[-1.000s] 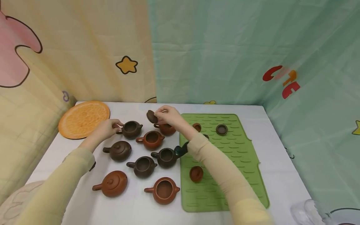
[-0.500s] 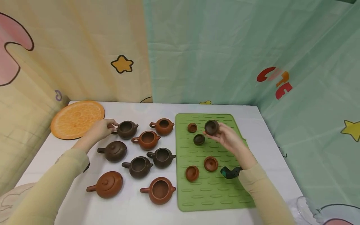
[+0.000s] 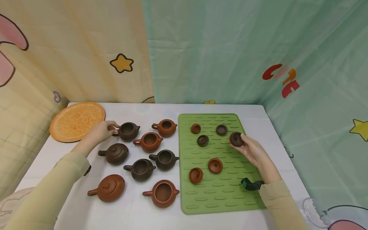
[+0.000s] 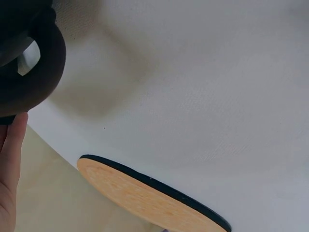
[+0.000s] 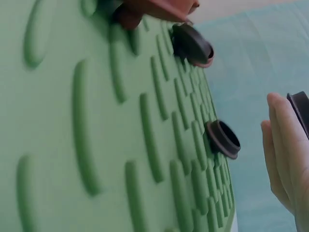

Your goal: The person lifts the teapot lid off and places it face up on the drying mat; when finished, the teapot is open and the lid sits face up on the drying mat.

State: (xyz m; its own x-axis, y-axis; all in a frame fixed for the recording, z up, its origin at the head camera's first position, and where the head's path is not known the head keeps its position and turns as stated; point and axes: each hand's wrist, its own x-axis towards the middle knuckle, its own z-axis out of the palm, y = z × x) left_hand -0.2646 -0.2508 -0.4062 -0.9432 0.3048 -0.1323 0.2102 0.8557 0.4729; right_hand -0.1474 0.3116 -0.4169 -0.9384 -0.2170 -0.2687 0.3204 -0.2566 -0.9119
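My left hand (image 3: pixel 100 132) pinches the handle of a dark brown teapot (image 3: pixel 128 131), lidless, at the back left of the table. In the left wrist view the teapot's ring handle (image 4: pixel 55 63) is close up, with a finger against it. Over the right part of the green mat (image 3: pixel 218 198), my right hand (image 3: pixel 253 150) holds a dark teapot lid (image 3: pixel 236 139), its hollow underside facing up. In the right wrist view that lid (image 5: pixel 300 113) shows only at the edge, beside the fingers. Two dark lids (image 3: pixel 221 130) (image 3: pixel 203 140) and several reddish lids (image 3: pixel 215 165) lie upturned on the mat.
Left of the mat stand several lidless teapots, among them a reddish one (image 3: pixel 164 193) and a dark one (image 3: pixel 142 170). Two lidded teapots, one dark (image 3: pixel 115 154) and one reddish (image 3: pixel 107 188), sit further left. An orange round mat (image 3: pixel 77 121) lies at the back left corner.
My right hand has carried the dark lid from above the back teapots rightwards over the green mat, then a little nearer. My left hand stays at the dark teapot's handle.
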